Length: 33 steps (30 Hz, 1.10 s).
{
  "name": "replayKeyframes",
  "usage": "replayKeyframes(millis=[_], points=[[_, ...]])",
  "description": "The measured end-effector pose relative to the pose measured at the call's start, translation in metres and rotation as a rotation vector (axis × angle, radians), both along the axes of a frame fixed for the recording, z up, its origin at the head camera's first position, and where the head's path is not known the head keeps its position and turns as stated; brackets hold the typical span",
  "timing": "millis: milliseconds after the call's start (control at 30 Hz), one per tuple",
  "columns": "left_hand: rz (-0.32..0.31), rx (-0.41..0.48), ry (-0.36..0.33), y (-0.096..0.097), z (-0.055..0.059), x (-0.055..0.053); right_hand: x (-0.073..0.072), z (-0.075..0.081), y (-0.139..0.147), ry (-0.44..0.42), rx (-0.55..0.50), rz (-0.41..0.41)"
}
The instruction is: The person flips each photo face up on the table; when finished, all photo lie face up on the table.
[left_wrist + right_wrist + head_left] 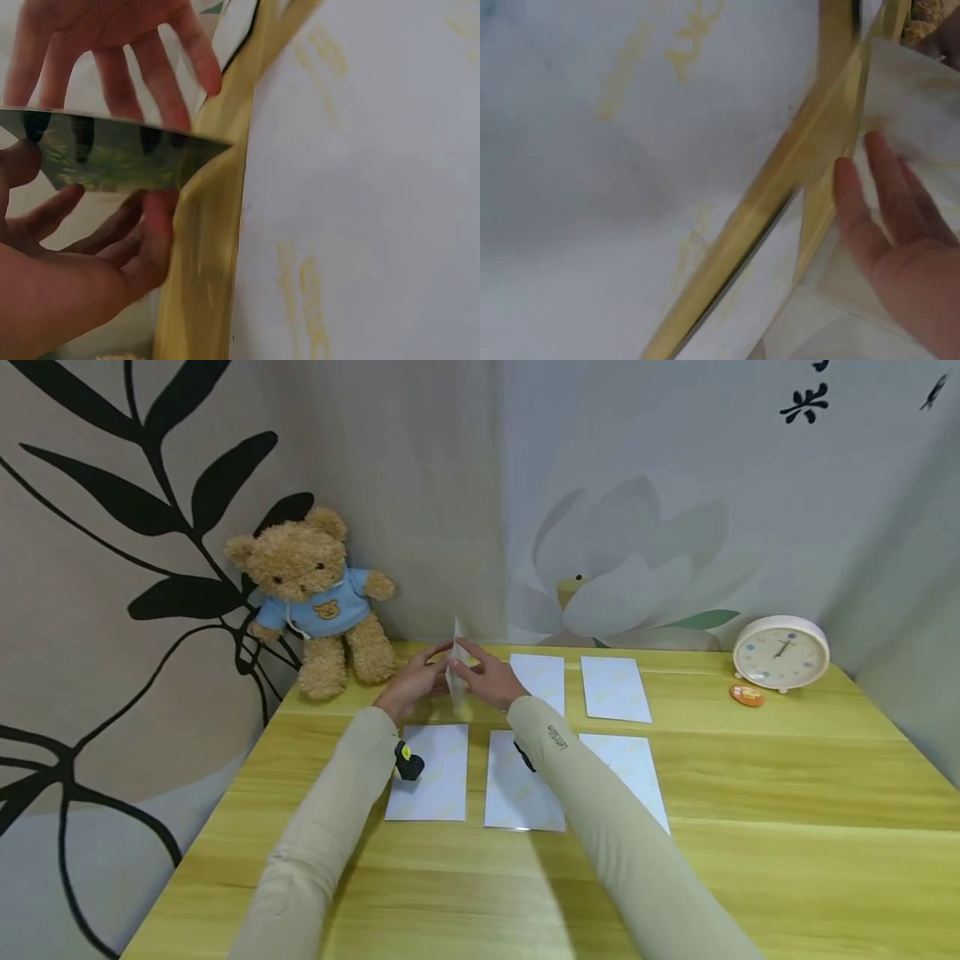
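Observation:
A thin picture card stands on edge between both hands near the back of the table. In the left wrist view, the card shows a glossy, dark green face. Its other side is white in the right wrist view, where the card meets the right fingers. My left hand holds it with bent fingers and thumb on the glossy side. Against the white side, my right hand rests with fairly straight fingers. Below the hands lie a left white card and a middle white card.
Further white cards lie about: a back one, one to its right, and a front right one partly under the right sleeve. A teddy bear sits back left. At right stand a round clock and an orange oval piece.

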<state>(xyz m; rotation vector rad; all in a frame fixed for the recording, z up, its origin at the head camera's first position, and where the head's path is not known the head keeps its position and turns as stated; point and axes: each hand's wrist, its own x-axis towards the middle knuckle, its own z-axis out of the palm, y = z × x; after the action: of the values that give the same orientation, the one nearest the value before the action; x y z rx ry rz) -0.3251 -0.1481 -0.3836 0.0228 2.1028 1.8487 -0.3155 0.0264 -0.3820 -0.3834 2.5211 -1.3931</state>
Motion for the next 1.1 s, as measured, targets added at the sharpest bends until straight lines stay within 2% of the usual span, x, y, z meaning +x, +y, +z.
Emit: replayKeyframes(millis=[100, 300, 400, 533, 700, 867, 1000, 1100], points=[[-0.001, 0.033, -0.005, 0.005, -0.001, 0.000, 0.002, 0.004, 0.003, -0.058, -0.115, 0.005], [0.001, 0.074, -0.015, 0.008, 0.000, -0.001, 0.011, 0.023, 0.008, -0.197, -0.397, 0.011], [0.012, 0.025, 0.014, 0.008, 0.001, -0.002, 0.011, 0.026, 0.011, -0.239, -0.492, -0.002], [0.064, -0.101, 0.066, 0.005, 0.004, -0.001, 0.002, 0.016, 0.014, -0.213, -0.539, -0.081], [0.145, -0.102, 0.082, -0.003, 0.005, 0.004, -0.007, 0.001, 0.019, -0.100, -0.573, -0.281], [0.168, -0.151, 0.141, -0.002, 0.012, 0.008, -0.012, -0.006, 0.024, 0.060, -0.535, -0.474], [0.154, -0.219, 0.162, 0.000, 0.017, 0.008, -0.012, -0.005, 0.023, 0.117, -0.450, -0.520], [0.147, -0.246, 0.160, -0.003, 0.018, 0.008, -0.011, -0.005, 0.019, 0.181, -0.269, -0.501]])
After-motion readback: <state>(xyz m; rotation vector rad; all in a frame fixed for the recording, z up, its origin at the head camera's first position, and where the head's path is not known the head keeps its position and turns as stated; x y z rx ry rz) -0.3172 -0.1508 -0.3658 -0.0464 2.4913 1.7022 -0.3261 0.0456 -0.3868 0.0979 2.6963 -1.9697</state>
